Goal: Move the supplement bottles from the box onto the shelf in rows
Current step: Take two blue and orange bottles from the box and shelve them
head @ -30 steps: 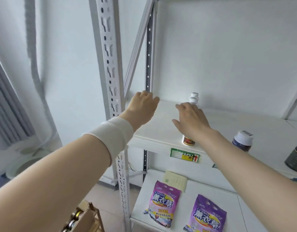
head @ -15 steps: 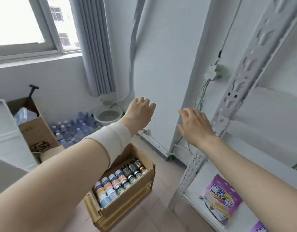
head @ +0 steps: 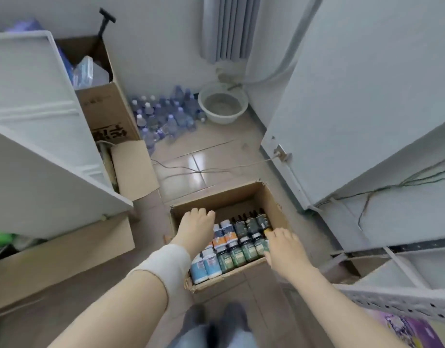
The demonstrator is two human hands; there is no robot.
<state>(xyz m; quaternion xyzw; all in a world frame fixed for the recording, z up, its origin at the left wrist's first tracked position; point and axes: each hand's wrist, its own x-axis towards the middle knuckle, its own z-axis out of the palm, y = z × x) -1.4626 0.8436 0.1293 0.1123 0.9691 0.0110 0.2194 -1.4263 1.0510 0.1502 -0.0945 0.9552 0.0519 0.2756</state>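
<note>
An open cardboard box [head: 272, 204] stands on the floor, packed with several supplement bottles [head: 237, 247] in rows: blue-labelled ones at the near left, green and dark ones to the right. My left hand [head: 195, 228] hovers over the box's left side with relaxed fingers and holds nothing. My right hand [head: 282, 246] reaches over the right-hand bottles, fingers spread and empty. A white band wraps my left wrist. The shelf [head: 402, 292] shows only as a white edge at the lower right.
A white cabinet [head: 40, 136] and brown cartons [head: 108, 111] stand at the left. Water bottles [head: 163, 114] and a basin [head: 222, 102] lie by the far wall. Cables [head: 203, 169] cross the tiled floor. Purple bags [head: 402, 330] lie on the lower shelf.
The view swung from the shelf down to the floor box. Both hands left the shelf and came down over the bottles in the box, still empty.
</note>
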